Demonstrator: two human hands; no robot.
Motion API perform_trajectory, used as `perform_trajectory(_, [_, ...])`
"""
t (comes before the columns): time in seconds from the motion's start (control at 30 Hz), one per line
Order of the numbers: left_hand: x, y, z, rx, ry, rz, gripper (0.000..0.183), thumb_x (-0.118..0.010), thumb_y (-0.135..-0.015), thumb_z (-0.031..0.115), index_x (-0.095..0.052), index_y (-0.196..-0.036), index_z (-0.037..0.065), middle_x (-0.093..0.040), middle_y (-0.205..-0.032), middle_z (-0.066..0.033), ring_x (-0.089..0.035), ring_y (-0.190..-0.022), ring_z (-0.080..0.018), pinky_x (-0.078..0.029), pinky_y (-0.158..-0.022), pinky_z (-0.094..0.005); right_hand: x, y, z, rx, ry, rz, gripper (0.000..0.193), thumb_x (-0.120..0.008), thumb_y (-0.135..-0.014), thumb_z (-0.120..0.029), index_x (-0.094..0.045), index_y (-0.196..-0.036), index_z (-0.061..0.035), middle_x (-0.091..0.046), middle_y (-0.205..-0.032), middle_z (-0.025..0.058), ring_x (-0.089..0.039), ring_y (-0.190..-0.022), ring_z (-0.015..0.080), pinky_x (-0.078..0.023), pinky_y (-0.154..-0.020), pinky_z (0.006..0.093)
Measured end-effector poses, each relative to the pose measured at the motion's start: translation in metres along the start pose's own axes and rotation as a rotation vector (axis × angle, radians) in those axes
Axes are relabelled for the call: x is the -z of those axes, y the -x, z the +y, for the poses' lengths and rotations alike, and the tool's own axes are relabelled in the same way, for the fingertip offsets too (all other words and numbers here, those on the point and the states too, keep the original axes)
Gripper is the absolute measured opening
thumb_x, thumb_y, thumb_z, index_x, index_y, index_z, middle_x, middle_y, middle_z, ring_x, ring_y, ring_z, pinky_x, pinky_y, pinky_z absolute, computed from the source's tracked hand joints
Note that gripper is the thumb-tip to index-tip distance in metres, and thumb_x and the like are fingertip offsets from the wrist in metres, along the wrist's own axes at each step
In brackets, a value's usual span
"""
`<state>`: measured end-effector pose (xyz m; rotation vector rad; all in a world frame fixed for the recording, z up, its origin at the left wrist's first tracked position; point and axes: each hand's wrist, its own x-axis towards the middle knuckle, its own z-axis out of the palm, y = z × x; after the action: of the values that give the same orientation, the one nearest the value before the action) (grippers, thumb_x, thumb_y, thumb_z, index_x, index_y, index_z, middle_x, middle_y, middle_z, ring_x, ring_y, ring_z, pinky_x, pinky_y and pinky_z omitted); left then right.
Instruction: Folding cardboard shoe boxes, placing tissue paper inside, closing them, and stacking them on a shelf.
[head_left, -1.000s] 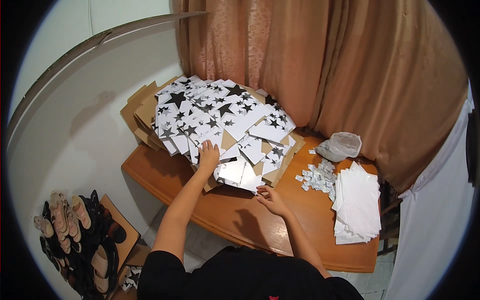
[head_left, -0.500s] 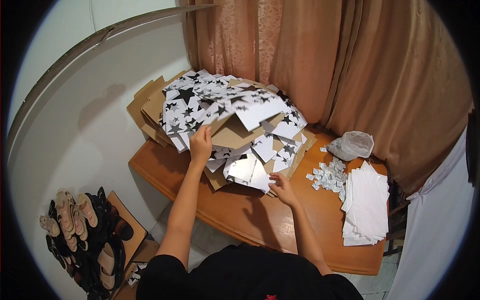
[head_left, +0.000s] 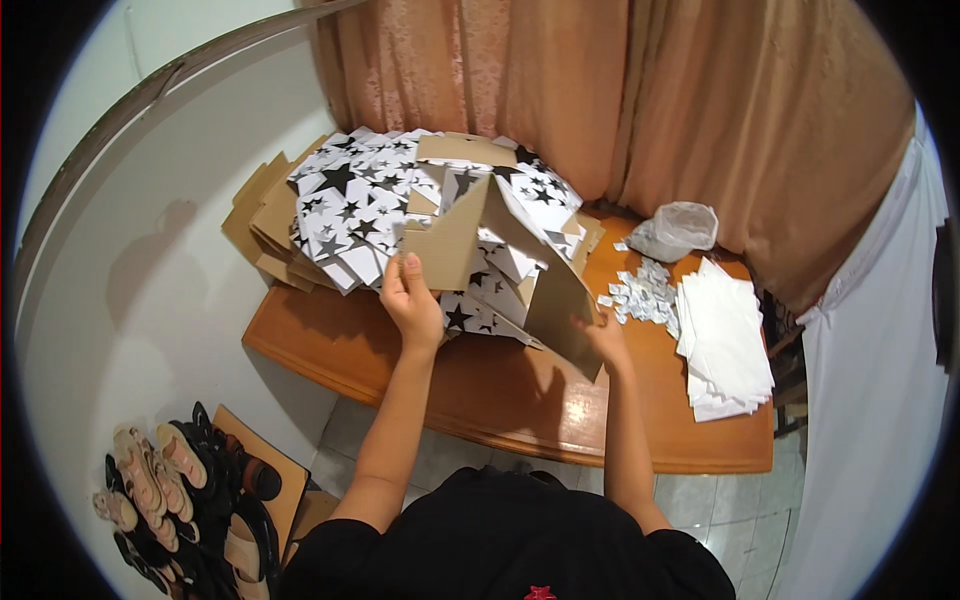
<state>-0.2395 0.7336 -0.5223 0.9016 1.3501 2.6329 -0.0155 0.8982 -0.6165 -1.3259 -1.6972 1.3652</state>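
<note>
A partly folded cardboard box blank point(head_left: 445, 248), its plain brown side toward me, is held up between my hands over the front of the pile. My left hand point(head_left: 413, 312) pinches its left panel, thumb on the near face. My right hand point(head_left: 606, 340) grips the edge of the right panel, which slants down toward the table edge; part of its fingers is hidden. Behind it lies a heap of flat box blanks point(head_left: 335, 215), white with black and grey stars, some showing brown undersides.
On the wooden table point(head_left: 340, 345), to the right, are a stack of white sheets point(head_left: 725, 345), a scatter of small whitish packets point(head_left: 645, 295) and a clear plastic bag point(head_left: 685, 228). Brown curtains point(head_left: 560, 100) hang behind. Shoes point(head_left: 190, 480) stand at lower left.
The blank has swung up and opened, its brown side now facing me. My right hand has moved up and right onto its right panel. The view has shifted slightly.
</note>
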Motion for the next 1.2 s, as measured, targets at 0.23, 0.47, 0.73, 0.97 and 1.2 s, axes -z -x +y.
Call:
perform_trajectory(0.23, [-0.054, 0.048, -0.003, 0.178, 0.234, -0.195, 0.026, -0.045, -0.094, 0.026, -0.049, -0.095, 0.0, -0.056, -0.079, -0.0025, -0.056, -0.068, -0.0075, -0.052, -0.058, -0.0224, 0.051, 0.087, 0.082, -0.101, -0.075, 0.038, 0.027, -0.073, -0.066, -0.005, -0.06, -0.088, 0.005, -0.062, -0.067, 0.0103, -0.058, -0.058, 0.0157, -0.045, -0.053, 0.028])
perform_trajectory(0.47, [-0.068, 0.076, -0.02, 0.225, 0.322, -0.256, 0.024, -0.044, -0.095, 0.025, -0.05, -0.095, 0.002, -0.055, -0.079, -0.0019, -0.053, -0.066, -0.0052, -0.049, -0.056, -0.0199, 0.112, 0.123, 0.072, 0.296, -0.167, 0.812, 0.011, -0.065, -0.077, -0.002, -0.062, -0.085, 0.0041, -0.063, -0.075, 0.0074, -0.059, -0.068, 0.0117, -0.046, -0.061, 0.0234])
perform_trajectory(0.73, [0.004, 0.137, -0.064, 0.455, -0.138, -0.248, 0.02, -0.041, -0.094, 0.015, -0.049, -0.103, -0.001, -0.054, -0.085, -0.0038, -0.053, -0.075, -0.0104, -0.047, -0.065, -0.0233, 0.177, 0.139, 0.085, 0.142, 0.207, 0.775, 0.019, -0.068, -0.071, -0.01, -0.065, -0.089, -0.0029, -0.062, -0.065, 0.0075, -0.058, -0.06, 0.0134, -0.045, -0.057, 0.0257])
perform_trajectory(0.97, [0.043, 0.178, -0.079, 0.384, -0.432, -0.38, 0.031, -0.041, -0.086, -0.002, -0.041, -0.117, 0.002, -0.05, -0.107, -0.0113, -0.05, -0.102, -0.02, -0.04, -0.088, -0.0292, 0.215, 0.105, 0.117, -0.005, 0.424, 0.308, 0.012, -0.07, -0.065, -0.011, -0.068, -0.075, -0.0036, -0.066, -0.069, 0.0089, -0.063, -0.064, 0.017, -0.048, -0.06, 0.0287])
perform_trajectory(1.2, [0.021, 0.189, -0.095, 0.151, -0.951, -0.58, 0.021, -0.05, -0.082, 0.005, -0.064, -0.097, 0.002, -0.046, -0.122, -0.0177, -0.046, -0.107, -0.0332, -0.035, -0.094, -0.0409, 0.219, 0.089, 0.108, -0.132, 0.639, 0.349, 0.019, -0.071, -0.065, -0.021, -0.069, -0.079, -0.0078, -0.065, -0.082, 0.0098, -0.062, -0.077, 0.0245, -0.049, -0.068, 0.0351])
